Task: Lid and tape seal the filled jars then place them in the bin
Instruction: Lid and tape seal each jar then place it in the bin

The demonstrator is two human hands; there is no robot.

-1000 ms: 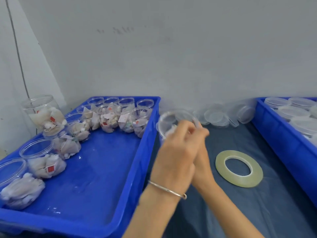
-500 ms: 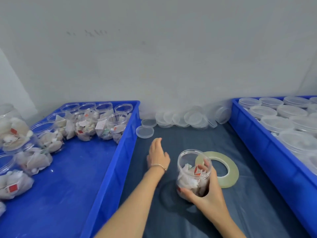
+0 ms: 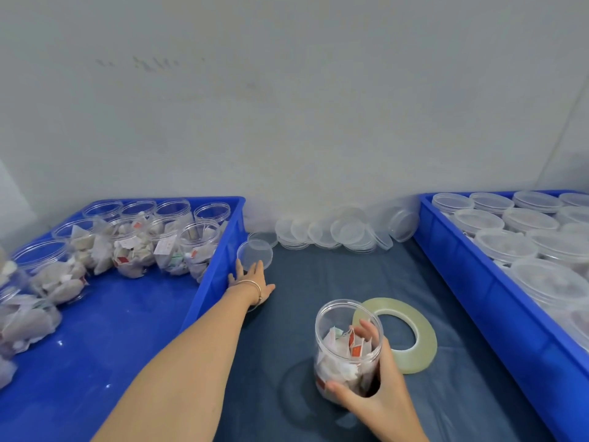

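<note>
A clear open jar [image 3: 345, 339] filled with sachets stands on the dark blue mat, and my right hand [image 3: 369, 390] grips it around its lower side. My left hand [image 3: 250, 279] stretches forward with straight fingers, its fingertips touching a loose clear lid [image 3: 255, 254] lying flat on the mat beside the left bin's wall. A ring of clear tape [image 3: 401, 333] lies flat just right of the jar, partly behind it.
The left blue bin [image 3: 220, 272] holds several open filled jars [image 3: 165, 244]. More clear lids [image 3: 338, 232] are heaped against the back wall. The right blue bin [image 3: 471, 282] holds several lidded jars [image 3: 541, 279].
The jar went from being held up in both hands to standing on the mat in my right hand. My left hand let go and reached forward left to the loose lid.
</note>
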